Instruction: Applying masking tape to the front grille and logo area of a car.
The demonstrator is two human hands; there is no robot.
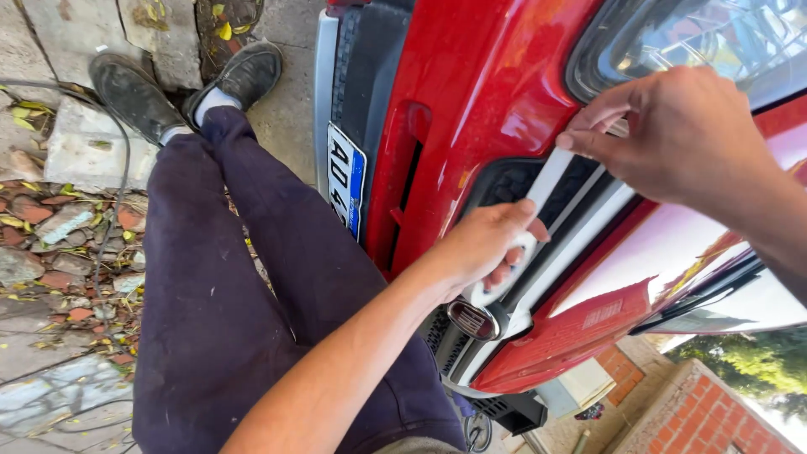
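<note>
- Our left hand [492, 244] wraps the silver trim strip [546, 181] just above the round grille badge [472, 319], steadying it.
- Our right hand [672, 134] pinches the strip's far end, farther from the badge, aligning it on the red car front [487, 76].

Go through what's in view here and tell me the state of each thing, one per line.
Left hand: closed around the lower end of the white trim strip.
Right hand: pinching the strip's upper end.
White trim strip: lying across the black grille, held at both ends.
Round emblem: seated on the grille.
Red car body: glossy, dusty.
Number plate: mounted, partly visible.
Shoes: on pavement.
</note>
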